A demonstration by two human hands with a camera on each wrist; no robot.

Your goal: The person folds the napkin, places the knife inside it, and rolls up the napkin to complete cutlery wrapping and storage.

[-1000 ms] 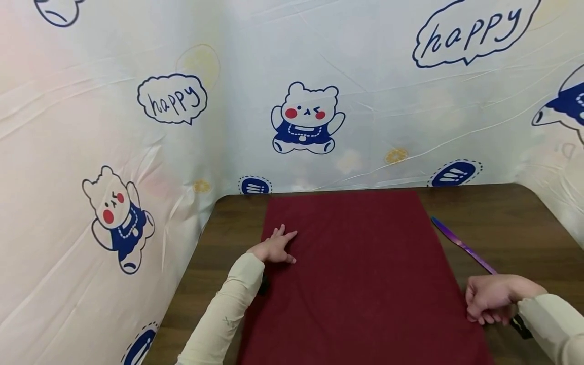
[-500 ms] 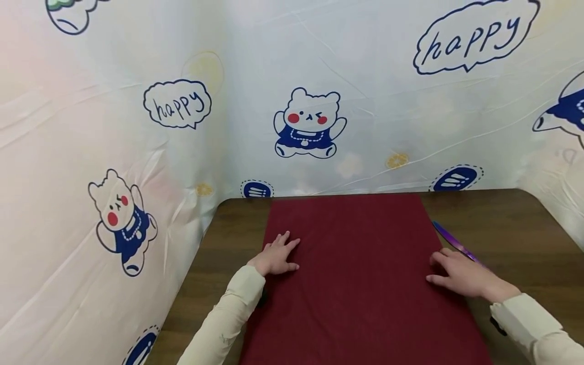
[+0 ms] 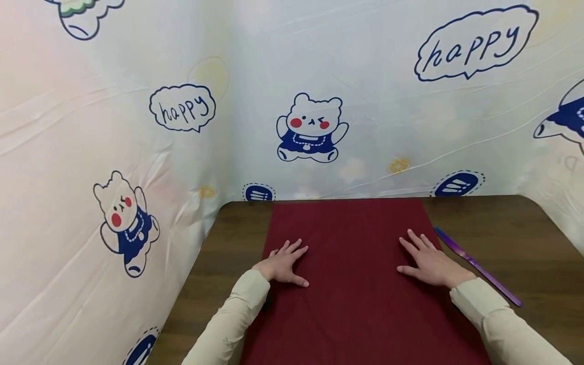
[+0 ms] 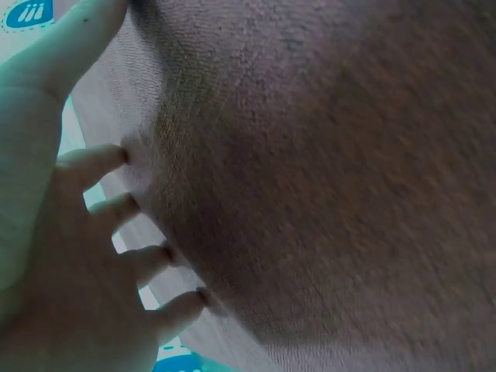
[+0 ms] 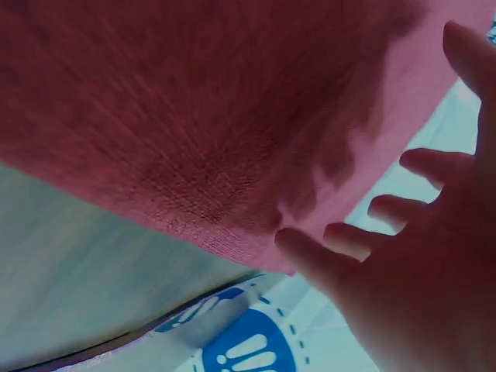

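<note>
A dark red cloth point(image 3: 356, 284) lies flat and long across the wooden table. On its left edge my left hand point(image 3: 284, 264) rests with fingers spread; in the left wrist view the fingertips point(image 4: 190, 306) touch the fabric. Over the cloth's right side my right hand point(image 3: 431, 262) is spread out, palm down. The right wrist view shows its fingers point(image 5: 318, 260) straight, with a shadow on the cloth; whether they touch it I cannot tell. Neither hand holds anything. To the right of the right hand lies a shiny purple-blue table knife point(image 3: 479, 268).
Brown wooden table point(image 3: 511, 228) shows on both sides of the cloth. A pale curtain point(image 3: 378, 101) printed with bears and "happy" bubbles hangs along the table's back and sides.
My right hand has moved from the cloth's lower right edge up and left over the cloth, its curled fingers spreading out. The knife now shows whole. My left hand stays nearly in place.
</note>
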